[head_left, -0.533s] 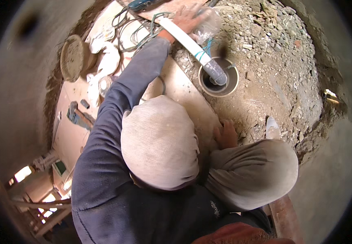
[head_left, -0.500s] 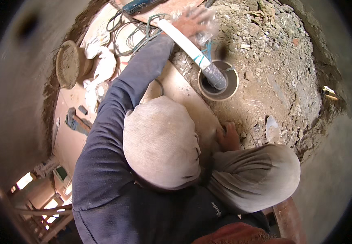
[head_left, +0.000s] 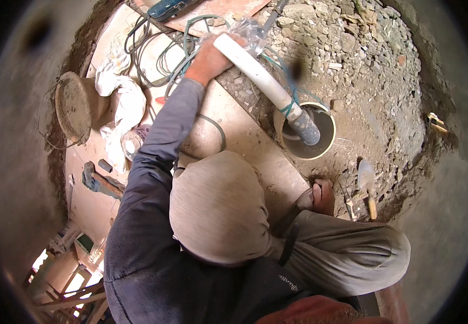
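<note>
My left hand (head_left: 211, 60), in a dark sleeve, is closed at the upper end of a white plastic pipe (head_left: 255, 73), with its fingers mostly hidden behind it. Clear plastic film (head_left: 253, 35) bunches beside those fingers. The pipe slants down to a grey lower end inside the mouth of a wider round pipe (head_left: 331, 141) set in the dirt. Green-blue string (head_left: 289, 106) is tied around it. Close to my right knee (head_left: 353, 245), a small bare hand or foot (head_left: 325, 197) shows; I cannot tell which. No other part of my right hand is visible.
A trowel (head_left: 366, 175) lies on the dirt at right. Rubble (head_left: 347, 40) covers the far right. On the boards at left are a bucket (head_left: 74, 105), white cloth (head_left: 128, 100), a hammer (head_left: 101, 181), cables (head_left: 164, 59) and a blue power tool (head_left: 169, 8).
My left hand, blurred with spread fingers and plastic film beyond the pipe before, has come back to close at its upper end. The view has shifted, showing more of the trowel.
</note>
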The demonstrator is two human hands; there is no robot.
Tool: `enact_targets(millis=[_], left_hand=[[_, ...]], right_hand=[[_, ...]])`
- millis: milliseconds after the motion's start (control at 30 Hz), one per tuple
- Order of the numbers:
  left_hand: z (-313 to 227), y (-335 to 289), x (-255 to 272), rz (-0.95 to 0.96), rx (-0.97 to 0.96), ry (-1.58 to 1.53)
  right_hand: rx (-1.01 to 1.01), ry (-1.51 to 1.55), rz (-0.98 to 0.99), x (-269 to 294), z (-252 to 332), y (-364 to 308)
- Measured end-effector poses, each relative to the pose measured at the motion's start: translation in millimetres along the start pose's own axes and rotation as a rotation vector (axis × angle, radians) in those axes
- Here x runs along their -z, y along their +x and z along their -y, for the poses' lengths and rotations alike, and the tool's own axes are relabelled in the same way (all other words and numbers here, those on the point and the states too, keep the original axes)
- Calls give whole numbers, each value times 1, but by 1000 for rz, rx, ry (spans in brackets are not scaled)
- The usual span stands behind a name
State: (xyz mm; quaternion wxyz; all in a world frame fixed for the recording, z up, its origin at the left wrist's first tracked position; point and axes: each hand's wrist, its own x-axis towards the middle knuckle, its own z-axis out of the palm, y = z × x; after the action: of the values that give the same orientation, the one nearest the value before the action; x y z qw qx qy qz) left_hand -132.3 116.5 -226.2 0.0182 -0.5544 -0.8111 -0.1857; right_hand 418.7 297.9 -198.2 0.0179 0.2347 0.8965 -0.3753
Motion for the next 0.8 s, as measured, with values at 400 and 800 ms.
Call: enact_targets(millis=[400, 800], left_hand=[[42, 48, 11, 201, 228, 233], [-35, -191, 216, -336, 810, -31]], right_hand=[[-139, 134, -10, -7, -11, -7], [-315, 409, -66, -1, 3, -8]])
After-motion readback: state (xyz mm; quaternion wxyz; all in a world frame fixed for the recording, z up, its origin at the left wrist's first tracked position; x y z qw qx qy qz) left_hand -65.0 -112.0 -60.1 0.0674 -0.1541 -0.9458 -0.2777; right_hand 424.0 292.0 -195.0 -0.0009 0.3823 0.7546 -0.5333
